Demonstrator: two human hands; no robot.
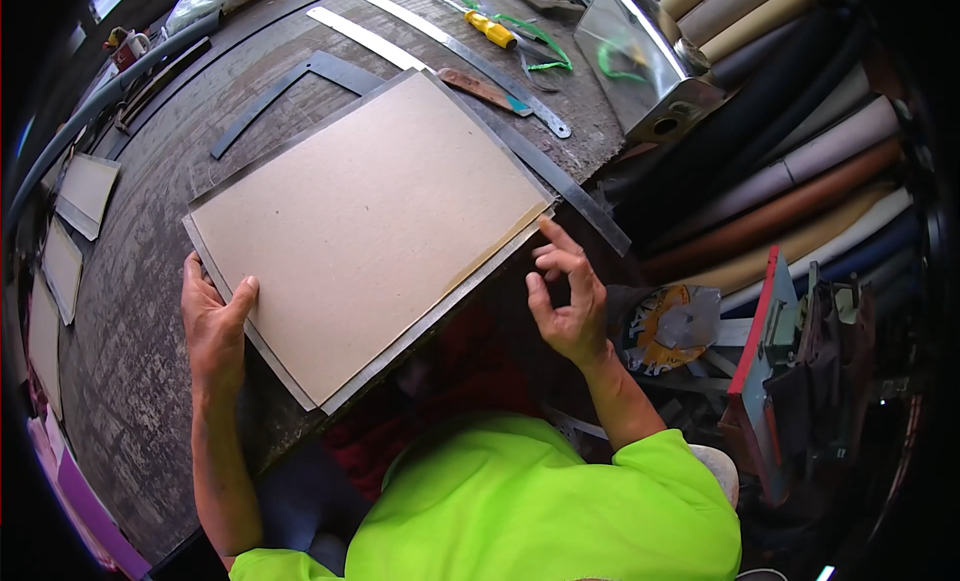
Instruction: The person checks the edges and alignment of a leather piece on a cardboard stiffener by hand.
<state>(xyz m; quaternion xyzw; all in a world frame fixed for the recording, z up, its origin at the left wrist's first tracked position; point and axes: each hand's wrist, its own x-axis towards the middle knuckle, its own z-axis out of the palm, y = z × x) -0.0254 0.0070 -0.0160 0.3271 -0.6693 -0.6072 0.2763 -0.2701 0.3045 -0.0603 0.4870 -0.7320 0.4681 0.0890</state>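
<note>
A beige cardboard sheet point(375, 231) lies over a slightly larger grey-edged backing, whose border shows along its sides. Together they rest at the near edge of the workbench. My left hand point(215, 306) grips the left edge, thumb on top and fingers wrapped underneath. At the right corner, my right hand point(570, 291) has its index fingertip right at the edge, where a yellowish-brown strip runs along the border. Its thumb stands apart and the other fingers are loosely bent, with nothing between them. A metal ruler point(590, 216) sticks out past that corner, partly hidden under the sheet.
On the workbench point(130, 311) lie a metal square point(262, 106), steel rulers point(372, 41), a wooden-handled knife point(480, 89) and a yellow-handled screwdriver point(490, 29). A shiny metal container point(640, 56) stands at the far right. Material rolls point(800, 171) fill the right side. Several boards point(88, 193) line the left.
</note>
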